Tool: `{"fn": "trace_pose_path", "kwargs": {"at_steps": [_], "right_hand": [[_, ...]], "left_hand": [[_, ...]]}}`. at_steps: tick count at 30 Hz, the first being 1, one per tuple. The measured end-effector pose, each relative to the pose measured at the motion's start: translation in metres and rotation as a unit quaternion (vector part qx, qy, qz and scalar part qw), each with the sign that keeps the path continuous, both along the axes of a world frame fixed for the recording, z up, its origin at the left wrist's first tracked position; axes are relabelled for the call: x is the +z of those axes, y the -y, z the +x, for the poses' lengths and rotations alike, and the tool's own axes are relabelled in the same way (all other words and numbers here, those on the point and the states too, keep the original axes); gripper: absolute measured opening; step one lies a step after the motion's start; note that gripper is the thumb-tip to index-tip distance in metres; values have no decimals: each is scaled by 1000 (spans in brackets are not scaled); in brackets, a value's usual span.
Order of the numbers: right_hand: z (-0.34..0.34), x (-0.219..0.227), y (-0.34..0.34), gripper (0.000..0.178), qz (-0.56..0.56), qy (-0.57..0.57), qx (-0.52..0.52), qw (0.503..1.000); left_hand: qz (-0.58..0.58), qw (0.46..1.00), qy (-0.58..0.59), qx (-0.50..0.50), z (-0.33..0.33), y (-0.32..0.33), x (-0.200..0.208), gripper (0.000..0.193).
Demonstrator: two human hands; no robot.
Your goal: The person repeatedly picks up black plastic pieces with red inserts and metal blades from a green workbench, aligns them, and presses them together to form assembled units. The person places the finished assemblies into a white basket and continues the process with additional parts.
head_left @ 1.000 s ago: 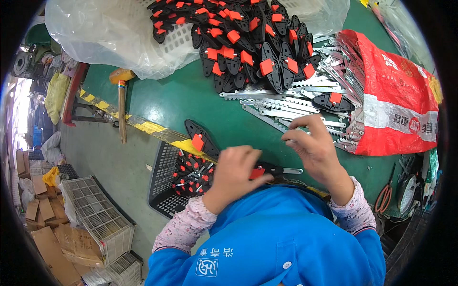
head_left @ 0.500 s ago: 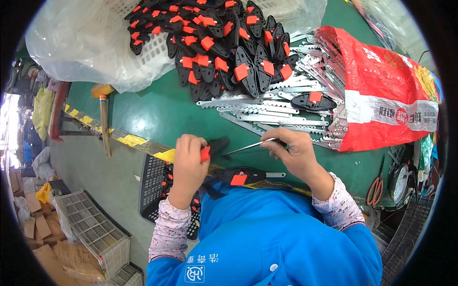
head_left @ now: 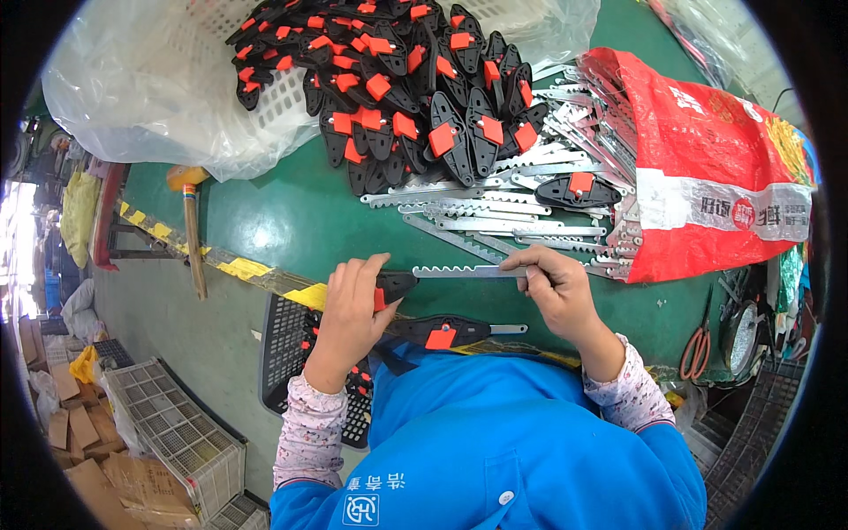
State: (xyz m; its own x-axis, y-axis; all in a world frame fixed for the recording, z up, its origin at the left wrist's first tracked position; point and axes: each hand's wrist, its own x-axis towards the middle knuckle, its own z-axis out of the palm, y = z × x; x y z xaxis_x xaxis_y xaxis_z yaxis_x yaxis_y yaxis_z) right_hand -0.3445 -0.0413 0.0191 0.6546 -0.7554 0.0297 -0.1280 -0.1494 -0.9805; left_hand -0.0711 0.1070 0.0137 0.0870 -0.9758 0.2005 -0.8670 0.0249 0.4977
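Note:
My left hand [head_left: 352,309] is closed around a black plastic piece with a red tab [head_left: 397,284]; my fingers cover much of it. Between thumb and fingers, my right hand [head_left: 556,287] pinches a notched metal strip [head_left: 459,271] by its right end. The strip lies level, teeth facing away from me, its free end close to the black piece's right tip. Whether the two touch, I cannot tell. Nearer my body, at the table edge, rests another black piece with a red tab [head_left: 442,332], a metal strip sticking out of its right end.
Black pieces with red tabs [head_left: 389,115] are heaped at the back beside loose metal strips [head_left: 477,208]. A red sack [head_left: 707,177] lies right, scissors [head_left: 696,349] below it. A mallet [head_left: 192,230] rests at left; a dark crate [head_left: 287,336] stands below the table edge.
The metal strip has turned from a slanted, edge-on pose to level, its notches now showing. The black piece in my left hand has tilted, and the two parts are closer together.

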Motion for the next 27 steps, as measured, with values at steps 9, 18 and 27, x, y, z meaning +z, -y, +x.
{"fn": "trace_pose_path", "kwargs": {"at_steps": [9, 18, 27], "right_hand": [[-5, 15, 11, 32, -101, -30, 21, 994], [-13, 24, 12, 30, -116, -34, 17, 993], [-13, 32, 17, 32, -229, -47, 71, 970]], "left_hand": [[24, 995, -92, -40, 1, 3, 10, 75], [23, 995, -81, -44, -1, 11, 25, 79], [29, 996, -25, -80, -8, 18, 33, 77]]}}
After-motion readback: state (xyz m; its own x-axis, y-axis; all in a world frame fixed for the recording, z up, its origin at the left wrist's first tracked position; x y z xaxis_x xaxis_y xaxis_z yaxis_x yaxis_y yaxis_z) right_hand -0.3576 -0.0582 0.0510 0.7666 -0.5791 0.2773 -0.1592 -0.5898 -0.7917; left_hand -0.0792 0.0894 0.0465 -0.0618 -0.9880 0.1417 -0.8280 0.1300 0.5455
